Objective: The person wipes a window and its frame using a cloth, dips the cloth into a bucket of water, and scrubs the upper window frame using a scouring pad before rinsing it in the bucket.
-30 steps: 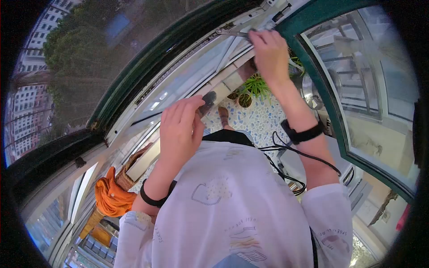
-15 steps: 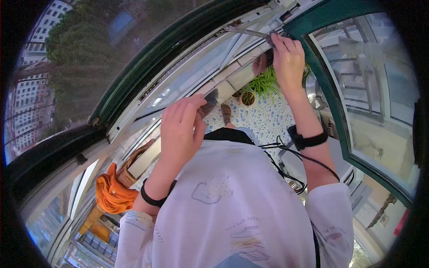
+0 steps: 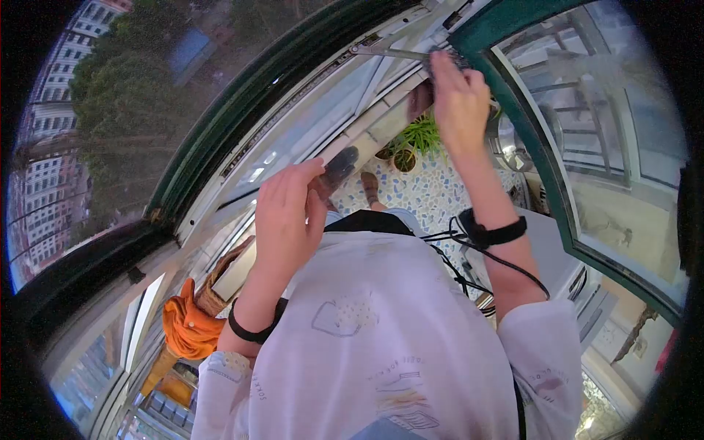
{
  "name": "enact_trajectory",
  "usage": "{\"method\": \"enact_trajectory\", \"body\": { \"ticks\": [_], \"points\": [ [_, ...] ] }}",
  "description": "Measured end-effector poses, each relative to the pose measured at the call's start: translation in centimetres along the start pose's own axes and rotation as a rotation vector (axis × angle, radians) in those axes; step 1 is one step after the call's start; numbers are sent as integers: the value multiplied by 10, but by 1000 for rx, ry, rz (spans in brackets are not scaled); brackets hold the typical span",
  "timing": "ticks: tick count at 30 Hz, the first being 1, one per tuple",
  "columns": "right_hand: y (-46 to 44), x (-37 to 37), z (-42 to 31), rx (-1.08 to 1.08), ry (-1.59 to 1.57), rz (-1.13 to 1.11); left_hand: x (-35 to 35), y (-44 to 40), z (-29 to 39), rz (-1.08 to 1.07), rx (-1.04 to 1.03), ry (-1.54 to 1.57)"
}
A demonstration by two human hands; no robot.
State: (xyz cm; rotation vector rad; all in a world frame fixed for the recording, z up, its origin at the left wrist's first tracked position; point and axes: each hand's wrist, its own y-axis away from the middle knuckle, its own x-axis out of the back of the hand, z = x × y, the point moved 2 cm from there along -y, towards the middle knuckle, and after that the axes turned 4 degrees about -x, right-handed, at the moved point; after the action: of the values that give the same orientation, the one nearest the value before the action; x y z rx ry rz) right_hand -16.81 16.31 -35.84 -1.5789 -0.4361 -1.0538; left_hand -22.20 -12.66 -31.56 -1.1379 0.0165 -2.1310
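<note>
My right hand (image 3: 460,103) is raised at the hinge corner of an open green-framed window (image 3: 543,154). Its fingers press a small dark grey wad (image 3: 453,62), which looks like a scouring pad or cloth, by the metal stay arm (image 3: 392,52). Slight blur covers the fingertips. Lower down, my left hand (image 3: 287,213) has its fingers stretched out, near the white inner window rail (image 3: 242,172). I cannot tell whether its fingertips touch the pane or ledge. Nothing shows in that hand. Dark bands circle both wrists.
Beyond the dark green outer frame (image 3: 220,125) lie trees and buildings. Potted plants (image 3: 405,160) stand on the speckled floor (image 3: 433,191). An orange cloth (image 3: 192,323) hangs by a wicker basket (image 3: 214,293) at left. A black cable (image 3: 506,262) runs past my right arm.
The view has shifted slightly. My right hand has moved a little left along the frame corner with the dark wad, its fingers straighter. My left hand stays near the rail.
</note>
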Motion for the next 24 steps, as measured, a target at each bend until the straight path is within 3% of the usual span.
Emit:
{"method": "enact_trajectory", "body": {
  "ticks": [4, 6, 8, 11, 15, 19, 24],
  "points": [
    [2, -3, -3, -2, 78, -1, 1, 12, -1, -4, 15, 4],
    [-6, -23, -31, -126, -88, -124, 0, 16, 0, -21, 10, 16],
    [-16, -22, -78, 99, -99, 55, -3, 15, 3, -29, -14, 20],
    [-22, -13, -84, 97, -209, 17, 2, 8, 7, -18, -56, -6],
    [0, -6, -11, 49, -90, -51, 10, 9, 0, 24, -23, -21],
    [-6, -5, -14, -16, -94, 1, 15, 21, -2, 31, 65, -6],
    [-34, -28, -96, 58, -226, 14, 14, 27, 4, 82, 35, -16]
  ]
}}
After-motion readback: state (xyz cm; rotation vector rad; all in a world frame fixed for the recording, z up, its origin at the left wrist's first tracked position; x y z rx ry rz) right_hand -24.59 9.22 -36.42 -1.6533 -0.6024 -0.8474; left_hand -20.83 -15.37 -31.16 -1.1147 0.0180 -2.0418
